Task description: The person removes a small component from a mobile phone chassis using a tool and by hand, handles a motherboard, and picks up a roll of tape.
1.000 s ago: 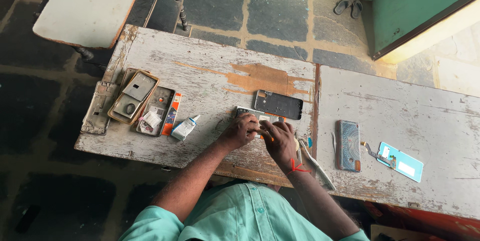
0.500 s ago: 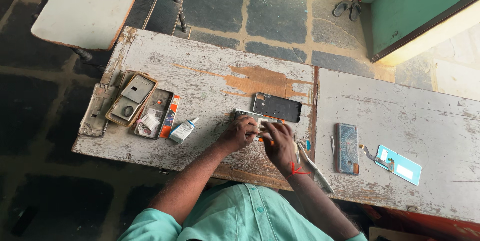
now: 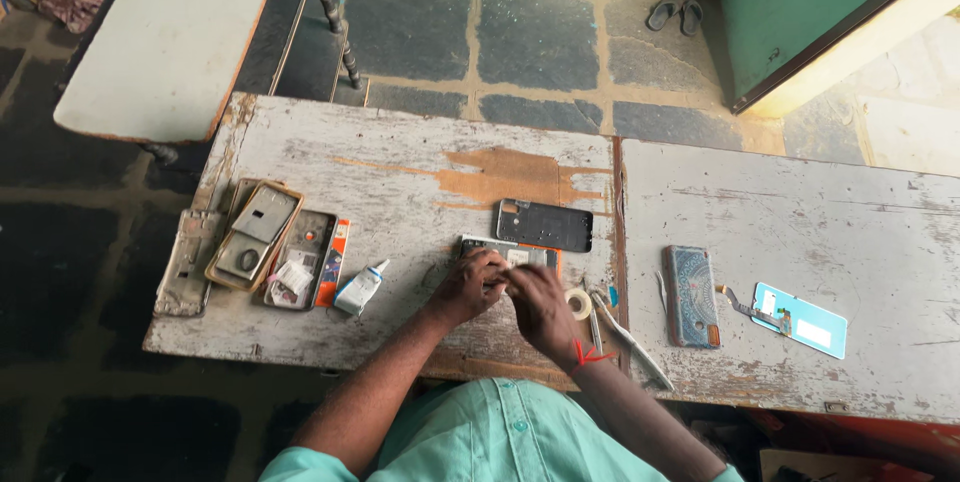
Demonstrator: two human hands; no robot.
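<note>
Phone frame [image 3: 505,253] lies under both hands — left hand [image 3: 467,285], right hand [image 3: 540,304].

Phone frame [image 3: 505,254] mostly hidden under hands — fingertip grip too small to tell; elbows cut off.

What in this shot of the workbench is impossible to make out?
Head view only:
- What the left hand and right hand pinch between them: too small, covered by the fingers.
- The phone frame under the hands: mostly hidden by them.
- The small parts in the open phone shells: too small to tell apart.
- The person's lap: cut off by the bottom edge.
</note>
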